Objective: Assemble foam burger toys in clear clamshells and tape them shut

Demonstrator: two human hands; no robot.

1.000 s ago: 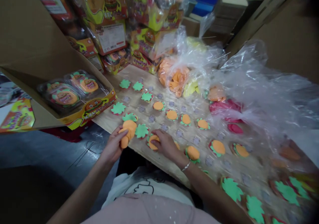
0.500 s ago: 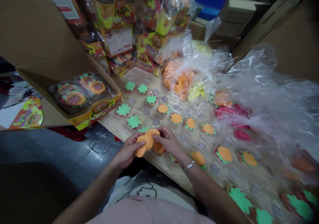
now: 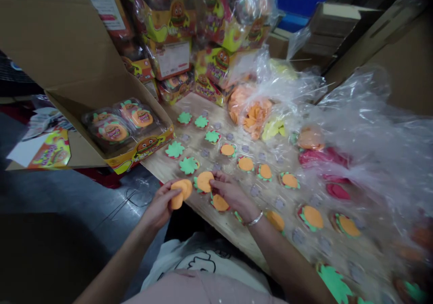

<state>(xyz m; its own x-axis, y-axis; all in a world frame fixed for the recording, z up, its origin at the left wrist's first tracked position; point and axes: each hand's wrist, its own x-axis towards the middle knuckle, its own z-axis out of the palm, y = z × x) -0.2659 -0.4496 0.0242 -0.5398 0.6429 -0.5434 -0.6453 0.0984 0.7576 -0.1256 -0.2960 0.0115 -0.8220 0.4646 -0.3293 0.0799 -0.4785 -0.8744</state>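
Note:
My left hand [image 3: 161, 204] is closed on a small stack of orange round candy pieces [image 3: 177, 192] near the board's near-left corner. My right hand [image 3: 230, 190] pinches one orange round piece [image 3: 204, 181] that lies on a green leaf-shaped piece on the wooden board [image 3: 169, 171]. Rows of green leaf pieces [image 3: 188, 164], some topped with orange rounds [image 3: 246, 163], cover the board. A silver bracelet circles my right wrist.
An open cardboard box [image 3: 77, 74] with a tray of packed burger candies [image 3: 125, 123] stands at the left. Boxed burger-candy packs [image 3: 176, 38] are stacked at the back. Clear plastic bags [image 3: 338, 128] with orange, yellow and red pieces lie over the board's right side.
My right hand took an orange round from the stack in my left hand and set it on a green leaf piece. The camera shifted a little to the left.

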